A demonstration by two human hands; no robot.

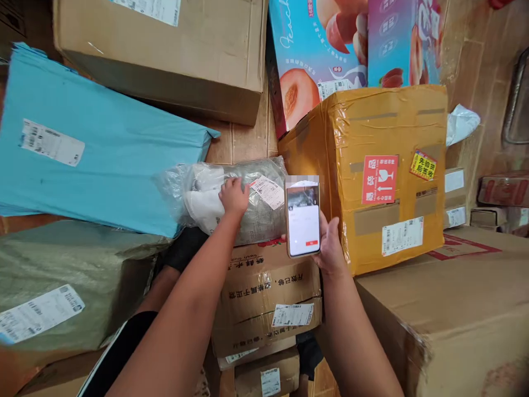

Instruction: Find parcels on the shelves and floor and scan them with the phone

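Observation:
My right hand (330, 245) is wrapped round a smartphone (303, 220), held upright with its lit screen facing me. On the screen a dark picture sits above a white area with a small red button. My left hand (234, 196) rests on a plastic-wrapped parcel (256, 223), its fingers bent against the clear film just left of a white shipping label (268, 191). The parcel lies on top of a brown carton (268, 281) printed with Chinese characters. Whether the left fingers grip the film I cannot tell.
To the right stands a yellow-taped box (351, 132) with a red fragile sticker. A blue wrapped parcel (111, 149) and a grey-green one (103, 275) lie left. Behind are a large carton (165, 60) and peach-printed boxes (301, 55); another carton (454, 292) is at right.

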